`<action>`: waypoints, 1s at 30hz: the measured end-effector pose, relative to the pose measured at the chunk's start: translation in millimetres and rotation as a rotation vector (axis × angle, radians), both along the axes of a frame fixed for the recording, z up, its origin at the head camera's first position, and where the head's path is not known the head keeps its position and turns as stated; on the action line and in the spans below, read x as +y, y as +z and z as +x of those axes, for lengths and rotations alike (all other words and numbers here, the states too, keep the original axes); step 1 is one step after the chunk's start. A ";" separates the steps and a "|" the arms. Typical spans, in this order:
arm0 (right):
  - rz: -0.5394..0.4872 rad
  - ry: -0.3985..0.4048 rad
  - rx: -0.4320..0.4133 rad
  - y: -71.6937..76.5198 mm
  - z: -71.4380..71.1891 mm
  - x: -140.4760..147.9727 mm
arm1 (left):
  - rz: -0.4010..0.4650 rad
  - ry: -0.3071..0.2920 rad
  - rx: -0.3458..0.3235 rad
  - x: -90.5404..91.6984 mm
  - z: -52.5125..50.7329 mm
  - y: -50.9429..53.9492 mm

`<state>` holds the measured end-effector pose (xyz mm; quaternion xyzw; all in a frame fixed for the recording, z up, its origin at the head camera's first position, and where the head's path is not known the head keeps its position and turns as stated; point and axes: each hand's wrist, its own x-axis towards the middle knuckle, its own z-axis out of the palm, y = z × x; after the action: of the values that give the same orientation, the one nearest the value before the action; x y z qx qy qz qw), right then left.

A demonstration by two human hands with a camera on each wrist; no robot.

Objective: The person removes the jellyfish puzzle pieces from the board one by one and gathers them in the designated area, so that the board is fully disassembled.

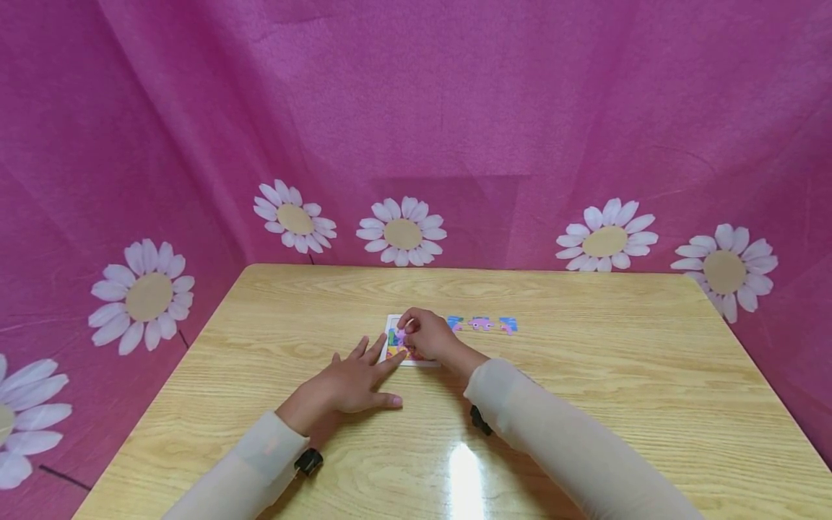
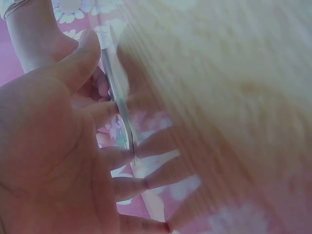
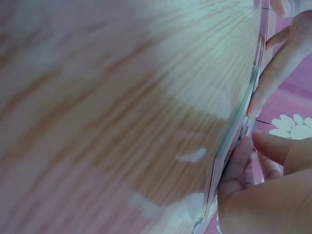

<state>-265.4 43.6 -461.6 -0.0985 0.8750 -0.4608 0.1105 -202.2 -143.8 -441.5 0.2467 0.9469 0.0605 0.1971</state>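
Note:
A small jigsaw puzzle board [image 1: 422,363] with a white border and a colourful picture lies on the wooden table. My left hand [image 1: 351,386] is spread flat beside its lower left corner, with the index fingertip on the board. In the left wrist view the fingers of the left hand [image 2: 58,151] are straight. Over the board, the right hand [image 1: 427,334] pinches a pink-purple puzzle piece [image 1: 400,337] between thumb and fingers, largely hidden by them. From the right wrist view, the thumb and fingertips of the right hand [image 3: 273,170] are close against the board [image 3: 233,124].
To the right of the board, several loose things lie in a row: a blue-pink puzzle piece [image 1: 455,322], a pink piece with eyes [image 1: 482,324] and another blue-pink piece [image 1: 509,326]. A pink flowered curtain [image 1: 455,130] hangs behind the table [image 1: 585,347].

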 end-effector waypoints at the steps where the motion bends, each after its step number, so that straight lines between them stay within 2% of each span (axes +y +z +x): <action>1: -0.001 0.000 0.002 0.1 0.1 0.0 | 0.000 0.000 -0.001 -0.1 -0.1 0.0; 7: 0.024 -0.013 -0.016 -0.8 -0.4 -0.9 | -0.001 0.003 -0.004 -0.2 -0.1 0.1; 14: 0.117 0.004 0.030 -0.3 1.3 -1.4 | -0.002 0.008 -0.003 -0.3 -0.5 -1.0; 21: 0.155 -0.031 0.028 -0.8 1.1 -4.3 | 0.001 0.003 0.006 -1.0 -1.3 -2.3; 25: 0.143 -0.043 0.029 0.4 1.3 -4.4 | 0.000 0.005 0.003 -1.1 -1.4 -2.9; 30: 0.054 -0.061 -0.006 1.7 1.3 -4.6 | -0.007 0.003 0.000 -1.2 -1.7 -3.0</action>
<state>-264.0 39.0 -459.8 -0.0675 0.8894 -0.4406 0.1018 -203.9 -144.9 -444.5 0.2447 0.9475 0.0573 0.1980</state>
